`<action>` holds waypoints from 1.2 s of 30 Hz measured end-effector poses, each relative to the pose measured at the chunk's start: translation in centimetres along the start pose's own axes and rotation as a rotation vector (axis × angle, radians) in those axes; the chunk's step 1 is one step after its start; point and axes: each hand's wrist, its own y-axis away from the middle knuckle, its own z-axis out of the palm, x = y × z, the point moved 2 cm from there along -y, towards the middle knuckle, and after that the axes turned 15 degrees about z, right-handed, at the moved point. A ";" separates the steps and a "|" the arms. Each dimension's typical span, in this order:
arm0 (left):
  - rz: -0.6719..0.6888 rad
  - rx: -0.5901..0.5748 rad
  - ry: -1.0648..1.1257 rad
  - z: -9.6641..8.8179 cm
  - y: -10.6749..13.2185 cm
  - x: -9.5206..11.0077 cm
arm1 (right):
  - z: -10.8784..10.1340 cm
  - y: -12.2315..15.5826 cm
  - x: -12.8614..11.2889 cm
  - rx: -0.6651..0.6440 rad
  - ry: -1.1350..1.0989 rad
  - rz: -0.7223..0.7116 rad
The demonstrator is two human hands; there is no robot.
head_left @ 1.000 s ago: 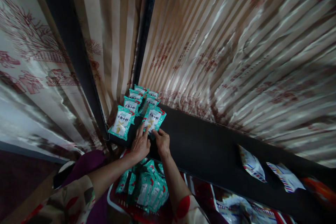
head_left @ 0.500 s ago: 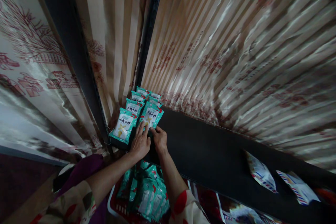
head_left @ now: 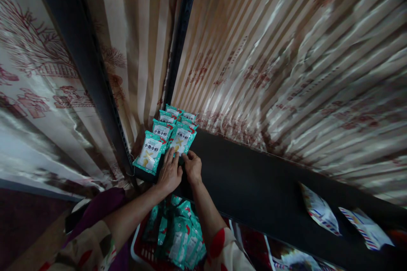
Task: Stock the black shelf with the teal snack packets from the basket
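Observation:
A teal and white snack packet (head_left: 182,137) leans at the front of the right-hand row of matching packets on the black shelf (head_left: 241,178). Across its lower front lie the outstretched fingers of my left hand (head_left: 169,174), which is open. At the packet's bottom right corner, my right hand (head_left: 193,167) has its fingers bent and closed on the edge; part of the grip is hidden. Just left stands the front packet of the other row (head_left: 150,152), with more packets behind it.
Below the shelf, a red basket (head_left: 135,243) with a white rim holds several teal packets (head_left: 186,237). Two striped-edge packets (head_left: 319,209) lie farther right on the shelf. Dark metal posts (head_left: 182,21) and a printed, pleated curtain (head_left: 254,72) border the shelf.
The packet under my hands has shifted slightly left, closer to the left row. Both hands stay at its lower edge, almost unmoved.

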 end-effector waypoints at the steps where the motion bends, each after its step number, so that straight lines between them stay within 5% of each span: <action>1: -0.004 -0.002 -0.002 -0.1 0.0 0.0 | 0.0 0.1 -0.1 0.005 0.012 0.000; 25: -0.013 -0.012 -0.072 -0.4 0.0 0.3 | -0.1 0.9 -0.2 0.048 0.070 -0.043; 30: -0.003 0.028 -0.097 -0.8 -0.1 0.9 | -1.8 4.0 1.1 0.149 -0.056 -0.105; 36: 0.094 0.096 -0.005 -2.9 0.8 2.9 | -5.5 10.9 5.2 0.130 -0.133 -0.067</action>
